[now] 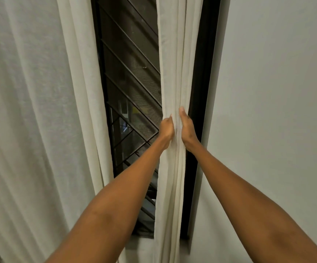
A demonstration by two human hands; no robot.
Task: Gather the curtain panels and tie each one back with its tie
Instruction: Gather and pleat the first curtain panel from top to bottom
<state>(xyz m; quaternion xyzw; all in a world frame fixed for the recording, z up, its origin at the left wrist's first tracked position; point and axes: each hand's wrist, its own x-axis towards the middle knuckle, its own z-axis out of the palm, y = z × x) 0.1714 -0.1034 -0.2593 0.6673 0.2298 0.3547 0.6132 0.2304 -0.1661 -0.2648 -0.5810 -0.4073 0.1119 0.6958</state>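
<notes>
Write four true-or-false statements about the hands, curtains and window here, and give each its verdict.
1. The left hand and the right hand both grip the right curtain panel. True.
2. A tie is wrapped round the right curtain panel. False: no tie shows on it; only the hands hold it gathered.
3. A metal window grille shows in the gap between the panels. True.
4. The left curtain panel is bunched in one hand. False: it hangs spread out, and neither hand touches it.
</notes>
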